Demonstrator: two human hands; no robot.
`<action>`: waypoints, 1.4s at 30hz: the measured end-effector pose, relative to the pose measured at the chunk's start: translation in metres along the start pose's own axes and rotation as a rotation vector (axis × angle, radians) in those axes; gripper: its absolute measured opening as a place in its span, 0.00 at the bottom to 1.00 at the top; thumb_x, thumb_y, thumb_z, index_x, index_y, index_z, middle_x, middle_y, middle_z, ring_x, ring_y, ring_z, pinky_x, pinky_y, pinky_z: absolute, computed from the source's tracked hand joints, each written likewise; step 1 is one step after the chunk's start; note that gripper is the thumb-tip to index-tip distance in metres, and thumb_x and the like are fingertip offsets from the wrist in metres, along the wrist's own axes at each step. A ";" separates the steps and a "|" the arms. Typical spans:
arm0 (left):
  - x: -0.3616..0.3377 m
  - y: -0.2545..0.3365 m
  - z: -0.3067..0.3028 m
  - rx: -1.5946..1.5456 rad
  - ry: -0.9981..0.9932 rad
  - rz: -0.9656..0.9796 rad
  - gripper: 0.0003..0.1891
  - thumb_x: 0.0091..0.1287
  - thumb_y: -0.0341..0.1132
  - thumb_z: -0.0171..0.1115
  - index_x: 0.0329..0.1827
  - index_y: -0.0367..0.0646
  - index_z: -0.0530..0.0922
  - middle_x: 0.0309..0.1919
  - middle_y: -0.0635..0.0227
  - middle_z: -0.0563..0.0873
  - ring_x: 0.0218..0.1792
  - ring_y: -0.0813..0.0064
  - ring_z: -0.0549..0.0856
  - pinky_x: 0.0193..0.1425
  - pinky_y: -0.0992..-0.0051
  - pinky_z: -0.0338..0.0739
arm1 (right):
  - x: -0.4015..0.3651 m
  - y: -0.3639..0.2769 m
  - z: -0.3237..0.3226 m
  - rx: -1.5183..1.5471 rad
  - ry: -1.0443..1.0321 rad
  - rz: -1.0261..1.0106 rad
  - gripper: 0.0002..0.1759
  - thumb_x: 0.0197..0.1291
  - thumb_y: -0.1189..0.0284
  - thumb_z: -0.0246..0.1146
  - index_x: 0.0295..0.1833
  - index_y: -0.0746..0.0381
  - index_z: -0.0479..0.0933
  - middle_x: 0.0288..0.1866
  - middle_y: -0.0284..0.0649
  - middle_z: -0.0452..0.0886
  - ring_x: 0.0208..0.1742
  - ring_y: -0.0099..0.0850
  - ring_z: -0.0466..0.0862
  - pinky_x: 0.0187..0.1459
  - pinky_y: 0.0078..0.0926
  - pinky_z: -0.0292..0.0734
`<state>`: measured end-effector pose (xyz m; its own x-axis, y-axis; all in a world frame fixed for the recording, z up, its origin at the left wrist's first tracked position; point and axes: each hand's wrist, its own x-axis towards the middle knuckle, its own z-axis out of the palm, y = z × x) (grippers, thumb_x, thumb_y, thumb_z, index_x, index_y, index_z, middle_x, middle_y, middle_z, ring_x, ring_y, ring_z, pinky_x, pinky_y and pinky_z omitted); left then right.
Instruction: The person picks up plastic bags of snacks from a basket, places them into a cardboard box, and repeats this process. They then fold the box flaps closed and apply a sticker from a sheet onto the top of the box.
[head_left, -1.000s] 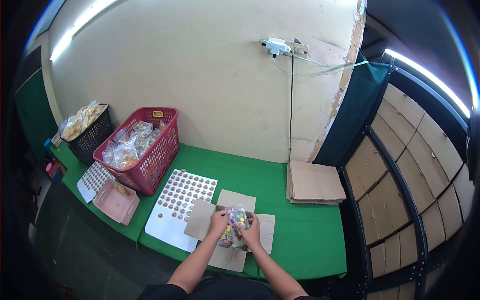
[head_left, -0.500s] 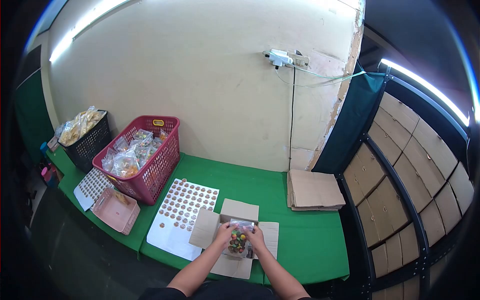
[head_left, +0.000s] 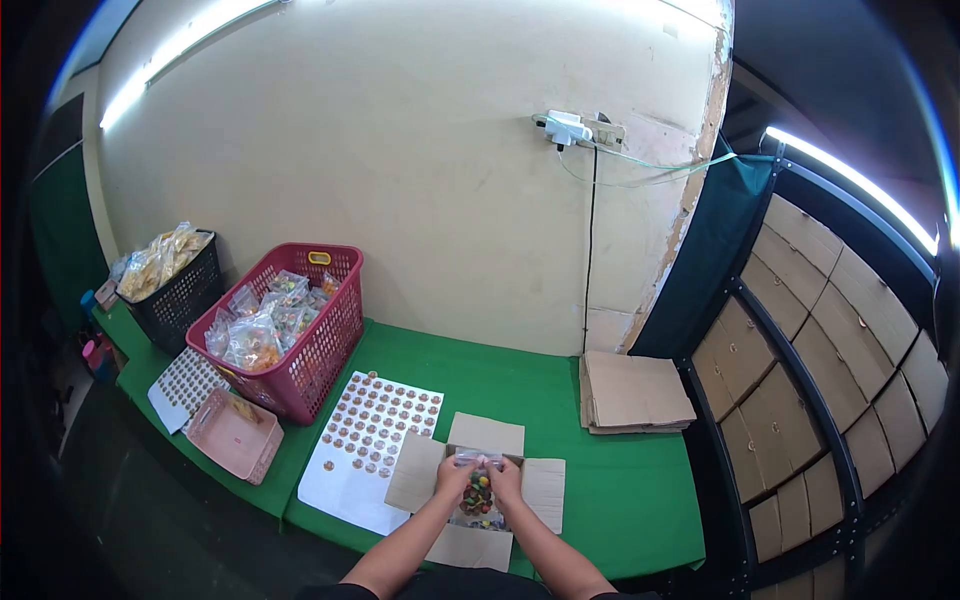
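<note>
A clear zip bag of small colourful pieces (head_left: 478, 496) hangs upright over the open cardboard box (head_left: 487, 436). My left hand (head_left: 455, 477) pinches the bag's top edge on one side. On the other side my right hand (head_left: 504, 478) grips the same edge, close to the left one. Red, green, yellow and dark pieces show through the plastic; their exact kind is too small to tell. Beneath the bag, other bagged contents are partly visible inside the box, whose flaps are spread outward.
A sticker sheet (head_left: 350, 490) with round brown stickers lies left of the box. Beyond it stand a magenta basket (head_left: 330, 345) of filled bags, a pink basket (head_left: 262, 465) and a black basket (head_left: 205, 290). Flattened cardboard (head_left: 637, 390) is stacked at right, near shelved boxes (head_left: 815, 350).
Both hands have drawn slightly closer together on the bag's top edge. The whole scene sits a little lower in view as the camera shifts.
</note>
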<state>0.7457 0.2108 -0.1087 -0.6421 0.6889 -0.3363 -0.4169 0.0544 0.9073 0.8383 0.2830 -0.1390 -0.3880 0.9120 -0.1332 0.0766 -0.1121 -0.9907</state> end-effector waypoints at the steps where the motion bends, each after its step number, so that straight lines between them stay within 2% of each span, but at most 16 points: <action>1: -0.001 -0.002 0.001 0.089 0.031 0.057 0.12 0.63 0.42 0.65 0.34 0.41 0.82 0.24 0.72 0.81 0.18 0.84 0.75 0.17 0.81 0.69 | -0.003 -0.008 -0.001 0.015 -0.034 0.044 0.07 0.62 0.69 0.62 0.39 0.62 0.80 0.30 0.32 0.81 0.29 0.19 0.77 0.27 0.19 0.72; 8: 0.040 -0.033 -0.024 0.027 -0.131 0.020 0.14 0.59 0.41 0.69 0.37 0.39 0.84 0.27 0.70 0.84 0.23 0.81 0.78 0.23 0.81 0.72 | 0.001 -0.009 -0.014 0.323 -0.073 0.251 0.10 0.61 0.67 0.63 0.37 0.64 0.80 0.28 0.31 0.81 0.27 0.19 0.76 0.29 0.20 0.72; 10: 0.037 -0.025 -0.023 0.048 -0.209 -0.031 0.14 0.61 0.40 0.67 0.39 0.37 0.82 0.32 0.69 0.84 0.31 0.80 0.81 0.37 0.79 0.75 | 0.004 -0.007 -0.015 0.214 -0.058 0.137 0.10 0.61 0.66 0.63 0.37 0.63 0.81 0.28 0.31 0.81 0.26 0.19 0.76 0.29 0.20 0.72; 16: 0.025 -0.010 -0.016 0.305 -0.129 0.105 0.15 0.64 0.42 0.64 0.38 0.37 0.84 0.28 0.71 0.85 0.29 0.82 0.79 0.34 0.79 0.73 | 0.013 -0.008 -0.019 -0.065 -0.102 -0.004 0.11 0.61 0.66 0.63 0.37 0.65 0.81 0.26 0.31 0.81 0.24 0.18 0.75 0.28 0.18 0.71; 18: 0.034 -0.014 -0.024 0.223 -0.171 0.025 0.15 0.64 0.42 0.63 0.37 0.37 0.84 0.28 0.71 0.84 0.28 0.82 0.79 0.34 0.79 0.73 | 0.013 -0.006 -0.021 0.249 -0.120 0.187 0.12 0.62 0.66 0.62 0.37 0.65 0.81 0.27 0.32 0.82 0.25 0.19 0.76 0.30 0.19 0.72; 22: 0.031 -0.019 -0.025 0.214 -0.124 -0.034 0.16 0.66 0.43 0.61 0.37 0.36 0.84 0.26 0.71 0.83 0.28 0.82 0.80 0.34 0.80 0.73 | 0.012 0.004 -0.020 0.223 -0.112 0.255 0.14 0.61 0.65 0.62 0.43 0.66 0.79 0.34 0.37 0.81 0.31 0.25 0.79 0.35 0.25 0.74; 24: 0.028 -0.018 -0.021 0.212 -0.025 0.076 0.16 0.66 0.43 0.60 0.37 0.36 0.84 0.26 0.70 0.83 0.28 0.82 0.80 0.34 0.80 0.73 | -0.010 -0.012 -0.012 -0.486 0.276 -0.337 0.21 0.58 0.61 0.63 0.51 0.64 0.74 0.41 0.43 0.76 0.39 0.34 0.77 0.39 0.32 0.73; 25: 0.027 -0.018 -0.019 0.206 0.074 0.189 0.16 0.66 0.42 0.60 0.37 0.36 0.83 0.25 0.69 0.82 0.28 0.82 0.80 0.35 0.80 0.74 | -0.030 -0.042 -0.011 -0.662 0.247 -0.377 0.30 0.53 0.59 0.66 0.58 0.61 0.69 0.49 0.48 0.71 0.49 0.44 0.74 0.47 0.38 0.71; 26: 0.027 -0.017 -0.016 0.203 0.075 0.191 0.16 0.66 0.42 0.60 0.37 0.36 0.83 0.25 0.69 0.82 0.28 0.82 0.80 0.35 0.80 0.74 | -0.034 -0.039 -0.010 -0.663 0.246 -0.380 0.30 0.53 0.59 0.66 0.58 0.61 0.69 0.49 0.48 0.71 0.49 0.44 0.74 0.47 0.38 0.71; 28: 0.019 -0.006 -0.008 0.100 -0.150 0.093 0.16 0.66 0.42 0.59 0.39 0.35 0.82 0.25 0.66 0.83 0.27 0.78 0.81 0.36 0.77 0.76 | -0.042 -0.028 -0.010 -0.611 -0.118 -0.455 0.33 0.49 0.61 0.69 0.58 0.61 0.68 0.50 0.49 0.71 0.50 0.47 0.74 0.49 0.36 0.72; 30: 0.004 -0.003 -0.005 0.063 -0.227 0.003 0.15 0.65 0.41 0.60 0.42 0.36 0.81 0.32 0.64 0.83 0.31 0.76 0.82 0.39 0.74 0.77 | -0.039 -0.022 -0.021 -0.487 -0.150 -0.437 0.31 0.51 0.66 0.70 0.60 0.61 0.67 0.50 0.45 0.74 0.51 0.43 0.76 0.52 0.33 0.73; 32: -0.002 -0.001 -0.009 0.481 -0.023 0.618 0.17 0.67 0.43 0.58 0.49 0.39 0.79 0.40 0.66 0.82 0.38 0.76 0.81 0.41 0.74 0.77 | -0.034 -0.022 -0.031 0.019 -0.317 0.002 0.27 0.56 0.70 0.66 0.60 0.61 0.66 0.51 0.41 0.76 0.51 0.34 0.78 0.51 0.33 0.76; 33: 0.005 -0.015 -0.012 0.568 0.024 0.660 0.17 0.68 0.44 0.56 0.54 0.45 0.76 0.45 0.68 0.79 0.43 0.77 0.80 0.42 0.73 0.77 | -0.035 -0.028 -0.035 0.171 -0.412 0.081 0.23 0.60 0.71 0.63 0.59 0.61 0.66 0.49 0.37 0.77 0.49 0.28 0.78 0.51 0.30 0.76; 34: -0.002 -0.016 -0.012 0.572 0.022 0.653 0.17 0.68 0.44 0.56 0.54 0.45 0.76 0.45 0.68 0.79 0.43 0.77 0.80 0.42 0.73 0.77 | -0.038 -0.034 -0.034 0.173 -0.410 0.088 0.23 0.60 0.71 0.63 0.59 0.61 0.66 0.49 0.37 0.77 0.49 0.28 0.78 0.51 0.30 0.76; 36: -0.016 -0.015 -0.004 -0.007 -0.212 -0.019 0.16 0.70 0.44 0.54 0.54 0.45 0.73 0.44 0.68 0.80 0.42 0.78 0.80 0.42 0.73 0.76 | -0.042 -0.042 -0.035 0.228 -0.377 0.338 0.23 0.59 0.72 0.64 0.58 0.60 0.67 0.47 0.37 0.79 0.46 0.25 0.79 0.48 0.26 0.77; 42: -0.017 -0.035 -0.004 0.021 -0.208 -0.095 0.15 0.71 0.42 0.53 0.52 0.42 0.73 0.39 0.67 0.81 0.39 0.77 0.80 0.40 0.75 0.77 | -0.050 -0.014 -0.032 0.168 -0.296 0.148 0.20 0.55 0.74 0.67 0.53 0.62 0.70 0.43 0.35 0.80 0.37 0.23 0.81 0.36 0.22 0.78</action>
<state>0.7692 0.1945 -0.1359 -0.4527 0.8142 -0.3635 -0.4544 0.1401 0.8797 0.8857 0.2519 -0.1181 -0.6350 0.7299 -0.2530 0.0093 -0.3202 -0.9473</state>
